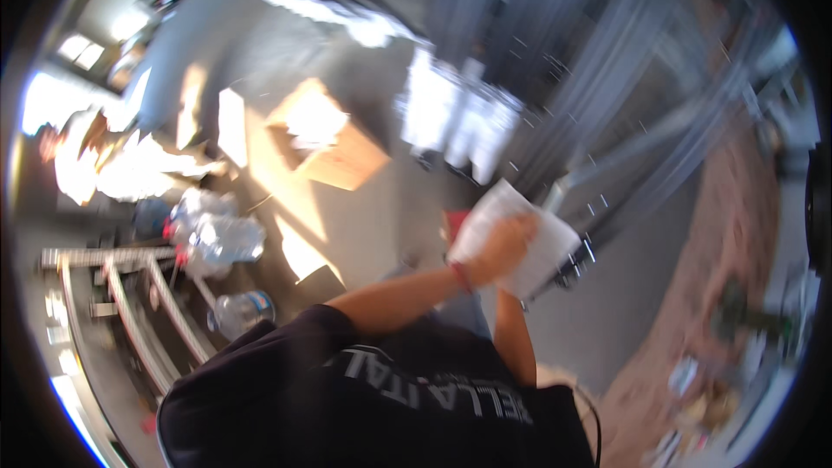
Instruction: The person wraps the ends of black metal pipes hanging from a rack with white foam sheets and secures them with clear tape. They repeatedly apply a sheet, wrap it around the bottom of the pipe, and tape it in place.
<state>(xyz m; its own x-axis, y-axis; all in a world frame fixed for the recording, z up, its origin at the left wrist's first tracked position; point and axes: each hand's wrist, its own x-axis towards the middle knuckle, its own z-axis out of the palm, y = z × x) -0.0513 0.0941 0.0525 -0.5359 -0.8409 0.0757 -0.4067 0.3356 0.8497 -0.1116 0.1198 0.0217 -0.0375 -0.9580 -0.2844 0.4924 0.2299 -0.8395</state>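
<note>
A white sheet (555,247), either folded cloth or paper, is held up in front of my body. My left hand (505,250) lies over its near face, with a red band (459,276) at the wrist. Motion smears the fingers, so their grip is unclear. My right forearm (515,342) rises to the sheet's lower edge, and the right hand is hidden behind it. Just left of the sheet shows a small red thing (455,224), too blurred to name.
Dark grey garments (572,52) hang ahead, with white ones (459,117) beside them. An open cardboard box (351,160) holding something white stands on the floor (373,225). At left are large clear plastic bottles (225,238) and a metal rack (130,312). A brownish surface (719,234) curves along the right.
</note>
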